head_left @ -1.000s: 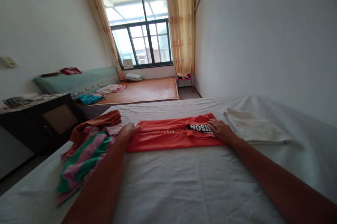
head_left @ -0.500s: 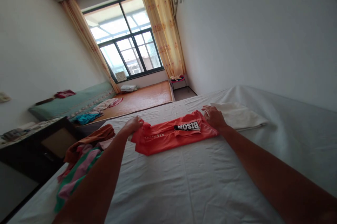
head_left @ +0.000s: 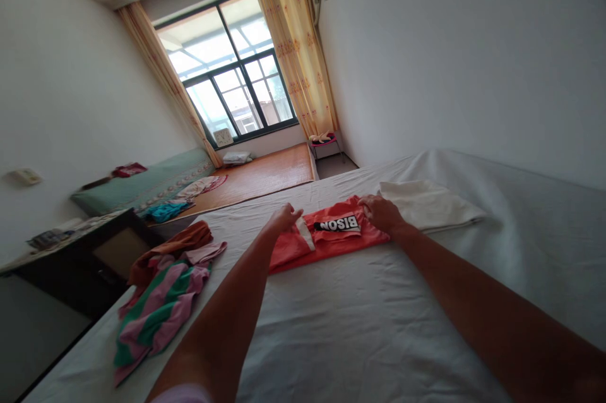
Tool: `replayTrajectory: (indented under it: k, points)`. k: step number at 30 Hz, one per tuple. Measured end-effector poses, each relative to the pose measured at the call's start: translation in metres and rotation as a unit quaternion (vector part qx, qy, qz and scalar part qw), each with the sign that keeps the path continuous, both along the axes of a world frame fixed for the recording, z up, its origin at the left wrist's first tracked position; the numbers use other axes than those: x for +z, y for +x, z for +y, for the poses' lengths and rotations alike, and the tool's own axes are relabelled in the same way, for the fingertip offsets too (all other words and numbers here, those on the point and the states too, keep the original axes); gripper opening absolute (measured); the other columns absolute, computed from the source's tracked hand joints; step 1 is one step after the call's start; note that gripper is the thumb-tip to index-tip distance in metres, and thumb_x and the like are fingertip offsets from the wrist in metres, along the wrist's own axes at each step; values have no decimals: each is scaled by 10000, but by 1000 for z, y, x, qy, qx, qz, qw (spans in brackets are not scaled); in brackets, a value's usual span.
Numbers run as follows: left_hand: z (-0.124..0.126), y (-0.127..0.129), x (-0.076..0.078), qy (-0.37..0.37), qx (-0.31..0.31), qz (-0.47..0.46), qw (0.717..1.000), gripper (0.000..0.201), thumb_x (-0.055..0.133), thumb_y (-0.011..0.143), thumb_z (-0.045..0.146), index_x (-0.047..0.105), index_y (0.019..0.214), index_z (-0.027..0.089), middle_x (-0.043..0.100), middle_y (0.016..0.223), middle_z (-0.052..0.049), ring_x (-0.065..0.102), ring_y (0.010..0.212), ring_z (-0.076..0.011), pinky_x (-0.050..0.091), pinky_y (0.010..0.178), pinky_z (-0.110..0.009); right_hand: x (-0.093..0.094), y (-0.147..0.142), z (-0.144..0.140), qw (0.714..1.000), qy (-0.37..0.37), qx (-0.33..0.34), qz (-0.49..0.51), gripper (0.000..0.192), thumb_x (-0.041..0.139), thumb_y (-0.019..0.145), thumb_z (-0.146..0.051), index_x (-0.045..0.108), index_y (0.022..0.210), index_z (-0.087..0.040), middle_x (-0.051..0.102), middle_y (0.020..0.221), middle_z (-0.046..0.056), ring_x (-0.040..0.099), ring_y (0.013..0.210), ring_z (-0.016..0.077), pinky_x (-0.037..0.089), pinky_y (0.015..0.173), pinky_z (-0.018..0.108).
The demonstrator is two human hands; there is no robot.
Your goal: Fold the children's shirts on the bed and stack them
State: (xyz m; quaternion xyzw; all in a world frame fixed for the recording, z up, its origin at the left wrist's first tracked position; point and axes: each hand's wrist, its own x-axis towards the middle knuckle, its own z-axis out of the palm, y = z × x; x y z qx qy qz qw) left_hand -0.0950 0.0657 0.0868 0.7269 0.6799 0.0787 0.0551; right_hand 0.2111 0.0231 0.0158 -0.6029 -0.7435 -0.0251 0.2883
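Both forearms stretched out over the white bed (head_left: 360, 327); to the near left, a loose heap of striped green-and-pink clothing (head_left: 156, 308) with a rust-brown piece on top, untouched; farther out, at mid-bed, the orange shirt (head_left: 331, 235), now shorter than half a second ago, its left end drawn in toward the printed lettering, so another fold looks well under way; left hand (head_left: 284, 218) closed on that lifted left end, fingers pinching the cloth; right hand (head_left: 382, 212) laid flat on the shirt's right end, fingers spread, pinning rather than gripping; just beyond the right hand, a folded white cloth (head_left: 426, 204), touching or nearly touching the shirt; no basket or box in view; farther off, a dark cabinet (head_left: 95, 264), a second bed (head_left: 255, 175) with scattered garments, then window (head_left: 237, 93) and curtains.
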Motion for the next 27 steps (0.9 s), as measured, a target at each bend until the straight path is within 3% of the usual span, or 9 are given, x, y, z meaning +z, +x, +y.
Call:
replayTrajectory:
  k: [3,5,9,11,13,16,18,21,27]
  points:
    - [0,-16,10,36,-10,-41,998,368,250,960,364,544,1064,169,686,925,-58,667,641,-105,460,560,-189,-1,1,0,1000,-1,-4,2,269,437,861,-193,631,1044,-217,664,1117,53,595,1031,185,436,869,271]
    - [-4,-26,10,60,-18,-46,997,340,269,952,298,566,1060,174,682,972,-69,675,751,-127,478,635,-213,-3,0,1,1000,-6,-6,1,270,440,861,-196,632,1051,-215,665,1111,59,596,1027,187,438,861,271]
    - [-27,-27,-15,73,-72,-31,994,226,481,867,333,652,952,212,673,1062,-69,598,1038,-207,431,899,-303,-6,-3,2,1000,-16,5,-14,272,454,851,-186,632,1055,-214,664,1108,64,598,1020,190,444,842,273]
    - [-41,-20,-33,71,-112,-24,991,304,464,873,425,658,983,219,639,1155,-75,544,1128,-228,374,981,-334,-7,-4,2,1000,-12,12,-20,266,452,851,-183,635,1042,-212,663,1105,64,600,1015,192,446,836,276]
    - [-53,-13,-49,56,-134,-17,989,483,423,867,540,592,1163,198,544,1301,-115,471,1221,-267,335,1019,-382,-8,-4,3,1000,-7,15,-22,265,449,851,-181,636,1036,-212,666,1098,65,602,1012,193,447,833,279]
    - [-59,-4,-60,25,-105,-12,994,761,462,806,627,330,1412,187,304,1483,-165,303,1344,-332,296,1038,-452,-10,-5,3,1000,-11,16,-16,265,460,841,-168,639,1032,-211,671,1088,60,606,1007,184,440,852,271]
    - [-54,1,-60,18,-65,-11,998,701,433,839,582,277,1435,248,254,1510,-141,269,1361,-333,297,1028,-479,-11,-7,2,1000,-17,22,-10,260,467,834,-160,643,1018,-209,675,1082,54,611,995,176,435,863,268]
    - [-39,7,-52,13,-27,2,1000,489,392,889,466,415,1346,292,402,1433,-114,384,1295,-302,333,995,-459,-10,-9,-1,999,-20,35,-3,257,475,822,-142,647,1001,-209,677,1080,46,610,998,170,429,879,269]
    - [-19,5,-38,31,-35,28,999,302,523,821,277,601,1102,200,645,1098,-127,567,1063,-255,420,858,-326,-5,-11,-5,999,-21,48,10,248,481,816,-132,651,980,-209,674,1087,41,609,1003,167,430,885,262]
